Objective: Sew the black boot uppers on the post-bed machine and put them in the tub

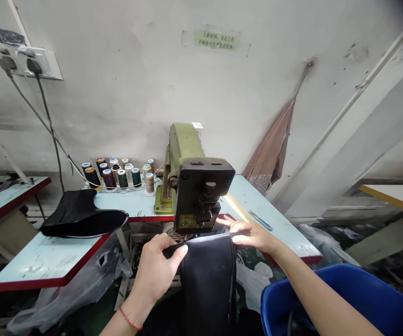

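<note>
A black boot shaft [206, 275] with a pale strip along its top edge hangs below the head of a green and black machine [201, 191]. My left hand [161, 266] pinches the shaft's left top corner, thumb on the near side. At the right top corner, my right hand [248, 233] grips the edge between thumb and fingers. The top edge lies right under the machine head; whether it touches the working point is hidden. Another black boot piece [84, 214] lies on the table's left wing.
Several thread spools [117, 175] stand on the pale blue table [113, 200] left of the machine. Blue-handled thread snips [260, 220] lie to the right. A blue bin [337, 284] sits under my right forearm. Brown cloth [273, 144] hangs on the wall.
</note>
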Action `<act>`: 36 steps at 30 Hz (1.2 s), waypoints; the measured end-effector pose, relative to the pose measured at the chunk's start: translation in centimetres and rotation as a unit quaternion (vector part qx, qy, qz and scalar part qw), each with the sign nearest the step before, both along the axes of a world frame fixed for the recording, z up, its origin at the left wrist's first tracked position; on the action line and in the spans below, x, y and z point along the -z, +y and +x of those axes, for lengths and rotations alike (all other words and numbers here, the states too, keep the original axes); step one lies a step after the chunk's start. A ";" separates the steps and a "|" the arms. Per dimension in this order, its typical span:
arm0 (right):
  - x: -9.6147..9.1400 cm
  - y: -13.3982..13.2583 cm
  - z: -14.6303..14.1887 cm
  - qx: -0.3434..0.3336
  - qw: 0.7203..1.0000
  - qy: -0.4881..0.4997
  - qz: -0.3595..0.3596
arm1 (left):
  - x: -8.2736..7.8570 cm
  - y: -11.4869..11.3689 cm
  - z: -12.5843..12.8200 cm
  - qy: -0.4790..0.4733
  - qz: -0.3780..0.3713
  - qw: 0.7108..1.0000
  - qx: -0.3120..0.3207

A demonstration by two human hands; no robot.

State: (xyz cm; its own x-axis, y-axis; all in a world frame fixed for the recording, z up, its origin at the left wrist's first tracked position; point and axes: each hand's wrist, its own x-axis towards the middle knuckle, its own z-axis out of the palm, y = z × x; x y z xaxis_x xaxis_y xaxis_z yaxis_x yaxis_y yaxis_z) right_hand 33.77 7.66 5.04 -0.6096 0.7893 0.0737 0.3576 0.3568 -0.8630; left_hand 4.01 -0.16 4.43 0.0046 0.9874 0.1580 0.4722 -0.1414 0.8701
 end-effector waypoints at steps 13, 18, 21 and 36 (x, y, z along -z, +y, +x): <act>0.9 -0.6 -2.2 0.013 0.995 0.045 0.086 | 0.6 0.4 -2.8 -0.071 -0.010 0.997 0.003; 0.7 -1.4 -4.2 0.045 0.992 0.061 0.100 | 1.0 0.4 -5.0 -0.109 -0.035 0.993 -0.014; 0.3 -2.0 -5.7 0.037 0.993 0.071 0.089 | 1.2 0.4 -6.4 -0.125 -0.061 0.990 -0.012; 2.2 -4.4 -10.8 0.173 0.965 0.100 0.168 | 1.3 1.5 -10.5 -0.142 -0.053 0.988 -0.021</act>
